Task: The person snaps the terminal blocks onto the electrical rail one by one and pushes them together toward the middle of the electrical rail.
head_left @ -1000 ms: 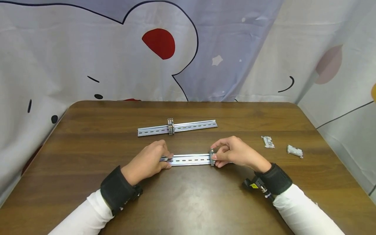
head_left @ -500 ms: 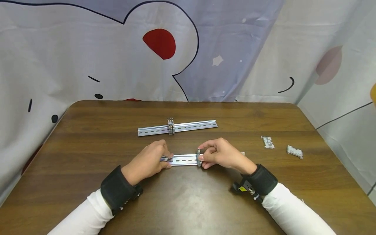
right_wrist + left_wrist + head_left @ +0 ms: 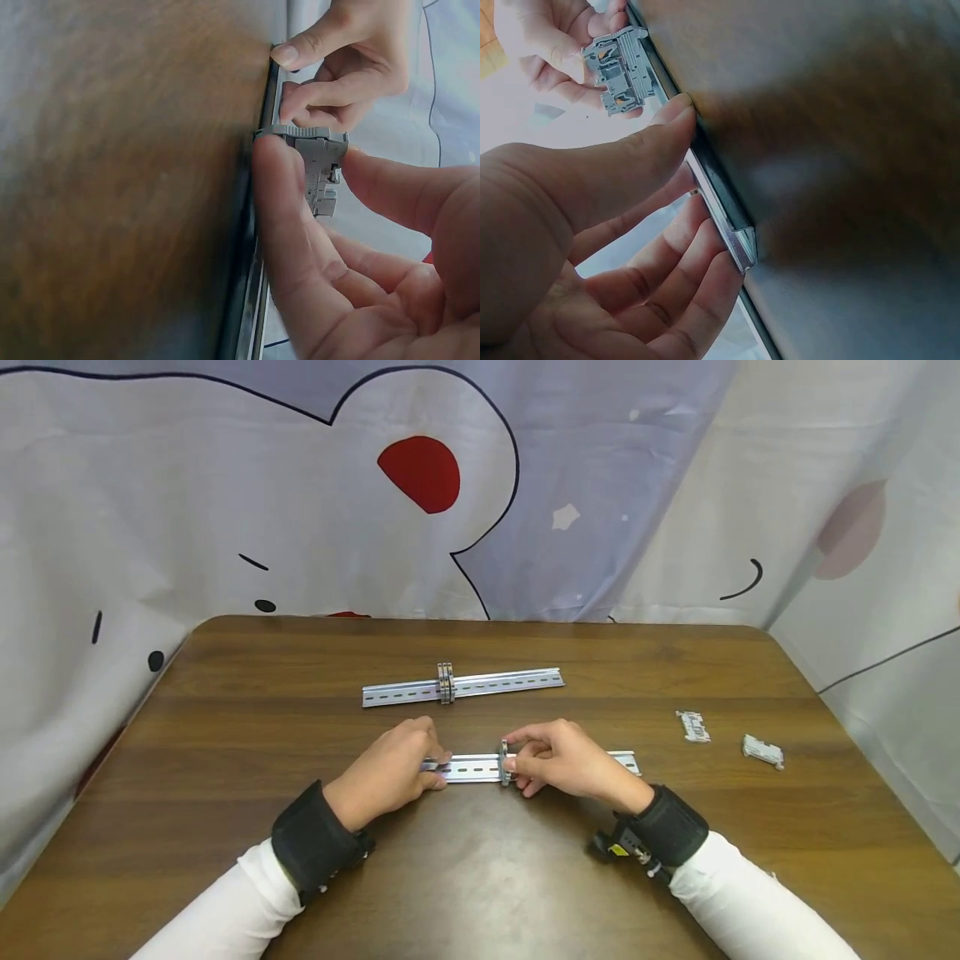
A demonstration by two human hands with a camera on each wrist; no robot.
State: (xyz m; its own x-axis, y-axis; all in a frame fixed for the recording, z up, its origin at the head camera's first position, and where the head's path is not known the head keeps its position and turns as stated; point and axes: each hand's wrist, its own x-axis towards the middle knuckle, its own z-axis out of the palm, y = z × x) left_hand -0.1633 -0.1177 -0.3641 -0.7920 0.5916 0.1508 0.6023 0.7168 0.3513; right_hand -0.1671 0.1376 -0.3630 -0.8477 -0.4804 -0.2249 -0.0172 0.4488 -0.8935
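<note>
A slotted metal DIN rail (image 3: 472,769) lies across the middle of the table. My left hand (image 3: 390,768) grips it near its left end, thumb on the near edge and fingers on the far edge. A grey terminal block (image 3: 504,763) stands upright across the rail, pinched between the thumb and fingers of my right hand (image 3: 573,763). The left wrist view shows the block's side (image 3: 621,71) with its metal clips, close to the rail. In the right wrist view, the block (image 3: 321,165) sits between thumb and fingers; whether it is clipped on cannot be seen.
Behind my hands lies a second DIN rail (image 3: 510,682) carrying several terminal blocks (image 3: 446,683) side by side. Two loose terminal blocks lie at the right, one (image 3: 693,727) nearer the middle and another (image 3: 763,752) farther right. A printed cloth (image 3: 300,510) hangs behind the table.
My right hand has moved left along the rail with the terminal block, uncovering the rail's right end. My left hand keeps its grip. The head view has shifted slightly.
</note>
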